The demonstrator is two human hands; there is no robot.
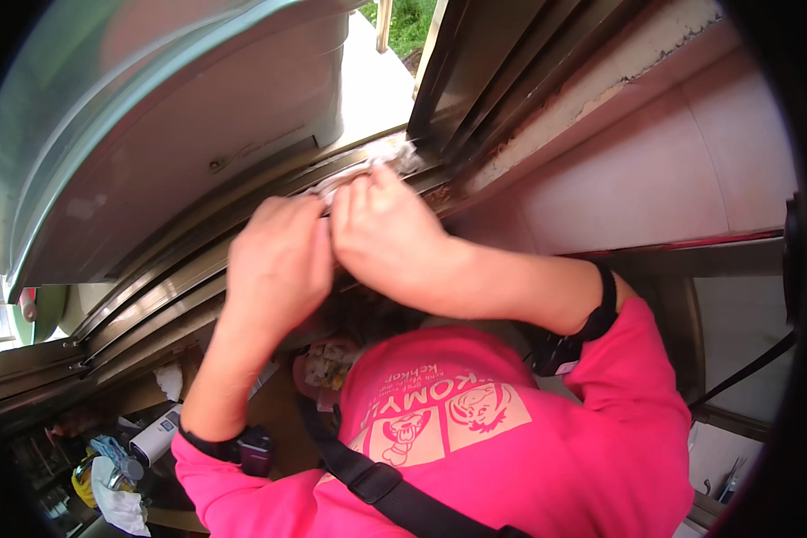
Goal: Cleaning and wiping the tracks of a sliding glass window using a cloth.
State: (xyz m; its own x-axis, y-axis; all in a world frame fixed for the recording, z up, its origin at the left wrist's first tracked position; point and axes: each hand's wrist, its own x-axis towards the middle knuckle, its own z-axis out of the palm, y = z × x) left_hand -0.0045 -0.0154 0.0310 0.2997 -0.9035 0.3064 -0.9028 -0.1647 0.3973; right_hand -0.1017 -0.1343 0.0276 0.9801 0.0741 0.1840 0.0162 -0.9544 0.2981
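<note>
A crumpled white cloth or tissue (376, 158), blurred, lies along the metal window track (168, 265) near its right corner. My right hand (390, 235) is bent over it, fingers curled and gripping the cloth. Close beside it, my left hand (276, 252) has its fingertips curled down at the cloth's left end. The two hands touch or nearly touch at the thumbs. Part of the cloth and most fingertips are hidden under the hands.
A large glass-edged panel (242, 114) stands just beyond the track. Dark metal frame rails (497, 67) and a tiled wall (645, 155) rise at the right. Below left are a white cylindrical device (155, 434), a white tissue (118, 497) and a pink container (309, 376).
</note>
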